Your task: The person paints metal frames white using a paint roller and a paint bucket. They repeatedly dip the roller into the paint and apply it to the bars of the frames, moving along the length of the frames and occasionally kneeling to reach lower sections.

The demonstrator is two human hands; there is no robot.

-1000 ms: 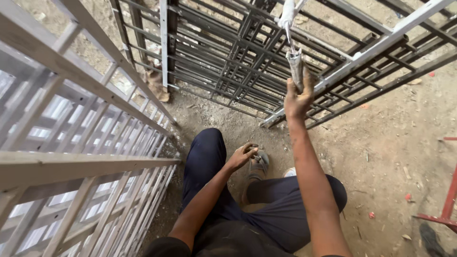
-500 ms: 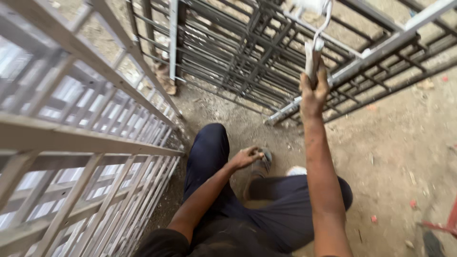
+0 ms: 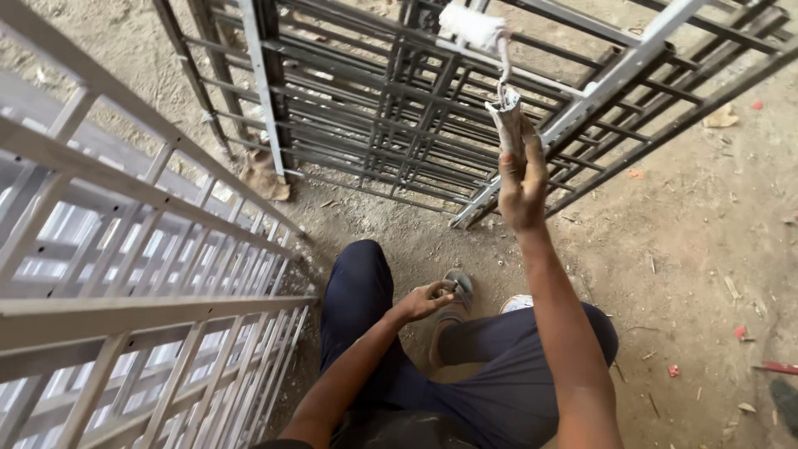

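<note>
Since half a second ago our right hand [image 3: 522, 179] has kept its raised place against the far stack of dark metal grilles [image 3: 374, 108], and the small paint roller [image 3: 472, 23] it carries now sits a little higher and further left against the bars, its white sleeve up near the top edge of the view. We hold the roller by its paint-crusted handle [image 3: 509, 120], our fingers wrapped tight around the lower part of it and the thumb closed over them, so the grip is fully clamped with no gap showing. From the top of the handle a thin bent wire [image 3: 502, 71] runs up and left to the white sleeve, which lies against a pale-painted bar [image 3: 615, 75] slanting across the stack. Our left hand [image 3: 426, 299] stays low and near, just above our dark trouser knee [image 3: 357, 283], with its fingers curled in and the tips resting on the grey sandal [image 3: 460, 291] on our foot; whether it pinches anything there we cannot tell. We crouch on bare sandy ground [image 3: 706, 233], littered with small scraps at the right. At the left and near side a pale grey grille [image 3: 125, 274] leans across the view, well apart from the roller. A brown crumpled scrap [image 3: 264, 179] lies at the foot of the dark stack.
</note>
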